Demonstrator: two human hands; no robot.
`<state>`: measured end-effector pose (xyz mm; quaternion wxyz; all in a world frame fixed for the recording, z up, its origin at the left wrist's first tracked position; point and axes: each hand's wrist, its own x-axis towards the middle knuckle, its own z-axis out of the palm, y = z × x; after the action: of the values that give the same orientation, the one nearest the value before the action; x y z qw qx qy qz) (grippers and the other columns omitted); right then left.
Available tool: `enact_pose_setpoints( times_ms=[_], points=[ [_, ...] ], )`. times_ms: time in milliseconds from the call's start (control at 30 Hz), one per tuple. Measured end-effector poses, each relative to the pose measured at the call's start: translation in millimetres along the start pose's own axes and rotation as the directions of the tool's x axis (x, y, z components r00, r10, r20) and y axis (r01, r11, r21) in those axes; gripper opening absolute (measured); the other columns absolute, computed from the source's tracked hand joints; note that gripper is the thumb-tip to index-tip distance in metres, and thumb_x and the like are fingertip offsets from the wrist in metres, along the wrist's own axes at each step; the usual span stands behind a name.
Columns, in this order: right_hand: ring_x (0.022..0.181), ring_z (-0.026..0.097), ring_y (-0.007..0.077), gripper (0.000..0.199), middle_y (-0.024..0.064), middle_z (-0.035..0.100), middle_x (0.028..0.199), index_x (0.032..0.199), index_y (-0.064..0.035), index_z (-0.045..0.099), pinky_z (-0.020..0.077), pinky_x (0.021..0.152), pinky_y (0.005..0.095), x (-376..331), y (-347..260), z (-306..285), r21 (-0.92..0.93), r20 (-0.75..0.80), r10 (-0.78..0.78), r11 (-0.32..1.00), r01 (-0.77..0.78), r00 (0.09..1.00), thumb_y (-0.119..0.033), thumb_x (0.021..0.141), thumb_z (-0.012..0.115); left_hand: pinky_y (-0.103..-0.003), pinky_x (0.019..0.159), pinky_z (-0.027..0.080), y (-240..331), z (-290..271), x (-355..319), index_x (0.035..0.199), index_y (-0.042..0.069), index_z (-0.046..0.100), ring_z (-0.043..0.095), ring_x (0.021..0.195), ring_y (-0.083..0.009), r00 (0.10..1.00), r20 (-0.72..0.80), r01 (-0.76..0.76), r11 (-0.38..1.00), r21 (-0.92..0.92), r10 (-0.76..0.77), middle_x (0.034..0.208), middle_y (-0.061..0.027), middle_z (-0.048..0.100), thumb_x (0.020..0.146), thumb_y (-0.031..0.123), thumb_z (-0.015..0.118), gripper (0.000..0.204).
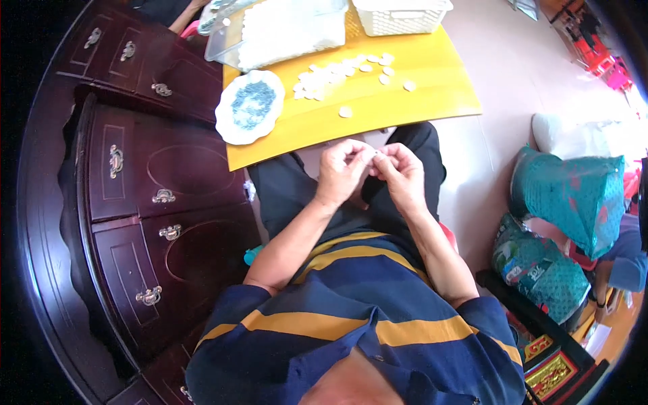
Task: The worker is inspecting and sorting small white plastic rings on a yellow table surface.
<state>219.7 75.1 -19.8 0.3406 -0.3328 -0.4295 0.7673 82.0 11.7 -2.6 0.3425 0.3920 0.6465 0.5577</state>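
Head view. Your left hand (341,169) and right hand (403,170) meet over your lap, just off the near edge of the yellow worktop (405,101). The fingertips of both are pressed together on a small pale piece (372,155) held between them. It is mostly hidden, so you cannot tell its long axis. Both hands are equally close to it; each grip is a pinch, not spread.

The loose pale pieces (337,74) lie straight ahead of the hands, scattered over the middle of the worktop, well apart from the grip. One stray piece (345,112) sits nearest the near edge.

Containers: a blue-and-white plate (249,106) at the worktop's near left corner, with nothing lying in it as far as shows. A clear plastic tray (280,30) at the far left edge holds something white. A white basket (399,15) stands at the far edge; its contents are out of sight.

A dark wooden cabinet (142,202) stands to your left.
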Motion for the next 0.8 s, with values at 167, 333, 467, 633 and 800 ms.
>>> enact_pose_setpoints(
  times_ms=[167,333,467,633,800],
  points=[
    [0.072,0.057,0.0001,0.003,-0.0037,0.067,0.083,0.099,-0.0025,0.065,0.0450,0.062,0.0169,3,14,-5,-0.081,-0.036,-0.099,0.992,0.096,0.994,-0.005,0.100,0.065,-0.027,0.078,0.054,5,6,-2,0.094,-0.002,0.073,0.067,0.082,-0.0098,0.999,-0.034,-0.031,0.999,0.043,0.033,0.086,-0.0043,0.074,0.094,0.007,0.070,0.010],
    [0.074,0.057,-0.0010,0.003,-0.0051,0.067,0.085,0.099,-0.0030,0.064,0.0440,0.063,0.0161,4,17,-8,-0.080,-0.006,-0.091,0.993,0.091,0.996,-0.005,0.102,0.063,-0.027,0.079,0.054,4,1,-3,0.095,-0.001,0.074,0.067,0.082,-0.0102,0.999,-0.024,-0.020,0.999,0.027,0.021,0.086,-0.0037,0.074,0.094,0.008,0.070,0.010],
    [0.076,0.060,0.0015,0.003,-0.0021,0.069,0.089,0.103,-0.0040,0.063,0.0479,0.068,0.0175,6,7,-6,0.031,0.051,-0.087,0.996,0.086,0.995,-0.007,0.103,0.063,-0.026,0.080,0.054,9,-7,2,0.103,0.000,0.073,0.066,0.085,-0.0106,0.998,0.051,-0.032,0.999,-0.024,0.033,0.092,-0.0030,0.073,0.096,0.008,0.069,0.011],
    [0.076,0.065,0.0068,0.007,0.0043,0.074,0.094,0.107,-0.0046,0.063,0.0526,0.073,0.0208,5,-10,-6,0.095,0.020,-0.053,0.994,0.051,0.998,-0.010,0.103,0.062,-0.024,0.075,0.054,18,-33,30,0.114,0.001,0.070,0.064,0.083,-0.0093,0.991,-0.073,-0.119,0.989,-0.088,0.112,0.097,-0.0019,0.069,0.098,0.008,0.068,0.018],
    [0.076,0.067,0.0082,0.017,0.0056,0.075,0.098,0.119,-0.0071,0.063,0.0506,0.070,0.0193,6,-18,-6,0.087,-0.026,-0.057,0.994,0.059,0.998,-0.015,0.104,0.062,-0.031,0.069,0.054,2,-78,78,0.112,0.003,0.070,0.066,0.073,-0.0197,0.897,-0.062,-0.289,0.686,0.668,0.438,0.089,-0.0090,0.069,0.093,0.008,0.069,0.020]
  ],
)
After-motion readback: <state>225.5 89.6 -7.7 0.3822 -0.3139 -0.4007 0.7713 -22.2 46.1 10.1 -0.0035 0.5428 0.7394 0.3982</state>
